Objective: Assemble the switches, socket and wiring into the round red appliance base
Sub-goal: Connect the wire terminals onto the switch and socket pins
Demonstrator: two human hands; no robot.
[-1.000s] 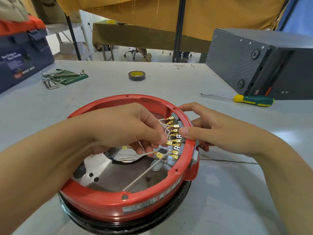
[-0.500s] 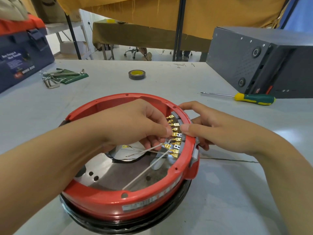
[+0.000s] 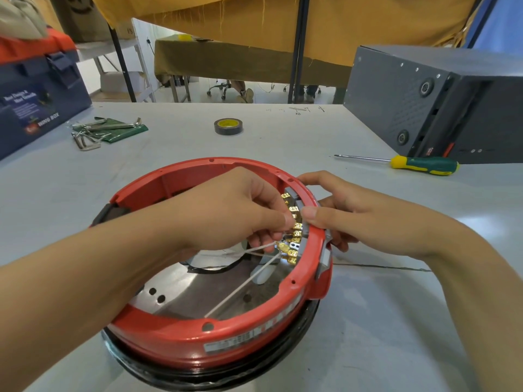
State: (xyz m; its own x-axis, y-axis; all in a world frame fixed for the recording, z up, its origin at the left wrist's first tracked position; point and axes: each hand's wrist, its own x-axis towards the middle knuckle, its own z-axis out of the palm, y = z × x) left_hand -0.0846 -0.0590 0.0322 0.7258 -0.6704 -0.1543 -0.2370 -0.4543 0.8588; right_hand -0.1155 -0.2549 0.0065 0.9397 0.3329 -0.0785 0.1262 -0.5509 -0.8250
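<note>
Head camera view: a round red plastic appliance base sits on a pale grey table, close in front of the person. The left hand reaches inside it, fingertips pinched together on a thin white wire at a row of gold metal terminals. The right hand curls over the rim, thumb pressed on the grey switch block.

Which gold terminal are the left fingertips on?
The left hand pinches a mid-row gold terminal, beside the right thumb; the lower terminals sit untouched.
</note>
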